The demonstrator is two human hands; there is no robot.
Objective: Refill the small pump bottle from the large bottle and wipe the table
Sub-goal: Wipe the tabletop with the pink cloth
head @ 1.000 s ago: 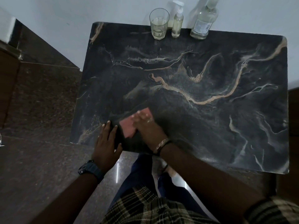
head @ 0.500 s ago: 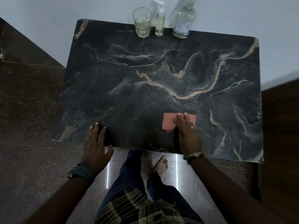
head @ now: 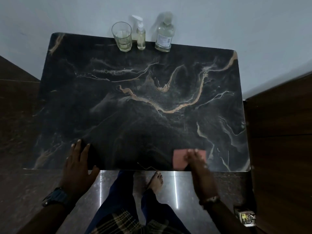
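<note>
Glass (head: 121,37) holds pale liquid (large bottle (head: 163,37) too); right hand (head: 196,159) flat on cloth (head: 180,159).

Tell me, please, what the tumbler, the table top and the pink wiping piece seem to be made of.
Tumbler: clear glass by its look, see-through with a thick base; clear plastic is possible.
Table top: dark polished stone or a marble-print laminate, with tan and white veins and a faint sheen.
Pink wiping piece: flat and matte under the right hand, likely cloth or thin sponge; too blurred to tell.
</note>
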